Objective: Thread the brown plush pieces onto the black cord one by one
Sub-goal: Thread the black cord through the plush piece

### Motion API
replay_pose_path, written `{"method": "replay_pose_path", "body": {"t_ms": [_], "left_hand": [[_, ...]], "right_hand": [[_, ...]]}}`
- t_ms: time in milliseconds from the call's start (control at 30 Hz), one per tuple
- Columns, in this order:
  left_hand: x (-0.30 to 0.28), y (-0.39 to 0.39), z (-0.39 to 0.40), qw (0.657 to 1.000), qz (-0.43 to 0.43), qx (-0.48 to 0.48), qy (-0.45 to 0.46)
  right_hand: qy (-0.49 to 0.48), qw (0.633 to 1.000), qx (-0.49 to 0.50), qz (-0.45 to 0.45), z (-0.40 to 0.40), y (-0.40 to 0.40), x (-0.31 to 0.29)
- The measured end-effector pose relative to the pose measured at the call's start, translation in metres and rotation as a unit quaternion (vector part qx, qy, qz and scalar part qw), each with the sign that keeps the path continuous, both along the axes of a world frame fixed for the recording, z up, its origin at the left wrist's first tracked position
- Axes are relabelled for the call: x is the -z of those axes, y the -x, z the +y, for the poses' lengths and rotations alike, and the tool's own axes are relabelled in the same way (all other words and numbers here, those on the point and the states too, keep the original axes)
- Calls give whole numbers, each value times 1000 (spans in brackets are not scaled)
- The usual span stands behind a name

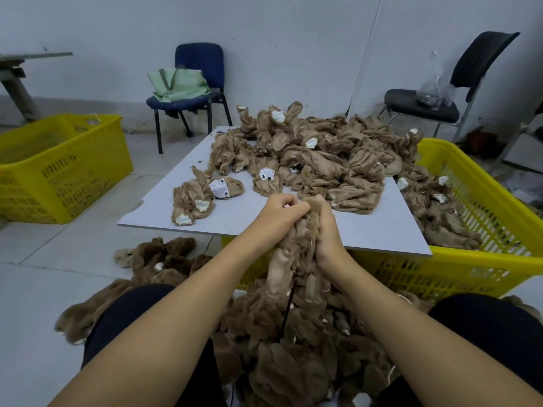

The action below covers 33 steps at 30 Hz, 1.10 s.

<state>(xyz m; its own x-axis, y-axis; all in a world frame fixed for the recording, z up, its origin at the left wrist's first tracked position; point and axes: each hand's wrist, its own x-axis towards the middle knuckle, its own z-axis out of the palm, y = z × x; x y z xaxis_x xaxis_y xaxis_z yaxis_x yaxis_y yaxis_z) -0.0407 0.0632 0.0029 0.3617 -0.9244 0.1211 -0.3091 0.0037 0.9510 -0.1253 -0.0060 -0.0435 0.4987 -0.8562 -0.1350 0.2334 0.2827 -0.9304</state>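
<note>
In the head view, the left hand and right hand both curl tight around one brown plush piece, gripping it just past the near edge of the grey board. The piece hangs lengthwise, top end at the fingers. The black cord runs down from it into strung plush pieces between the knees. A loose pile covers the board's far right; yellow crates flank it.

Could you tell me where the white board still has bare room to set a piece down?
White board: its near-left edge in front of the small plush clump, and its left-far strip. The loose plush pile crowds the right.
</note>
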Motion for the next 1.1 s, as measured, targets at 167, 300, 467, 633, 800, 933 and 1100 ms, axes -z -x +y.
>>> {"method": "replay_pose_path", "body": {"t_ms": [167, 300, 467, 633, 800, 933, 1100], "left_hand": [[0, 3, 1, 998, 17, -9, 59], [2, 3, 1, 997, 28, -5, 76], [-3, 7, 6, 994, 10, -1, 104], [-6, 8, 8, 991, -23, 15, 130], [-11, 17, 11, 981, -77, 4, 177], [-5, 28, 14, 977, -135, -15, 164], [6, 42, 17, 975, -157, -14, 157]], "right_hand": [[-38, 998, 19, -54, 6, -5, -7], [30, 997, 48, -46, 9, -4, -9], [126, 991, 43, -7, 13, 2, -12], [199, 979, 45, 6, 12, 13, -14], [251, 967, 31, -6, 10, 25, -18], [255, 967, 26, 18, 15, 22, 1], [257, 964, 49, 48, 21, 19, 12]]}}
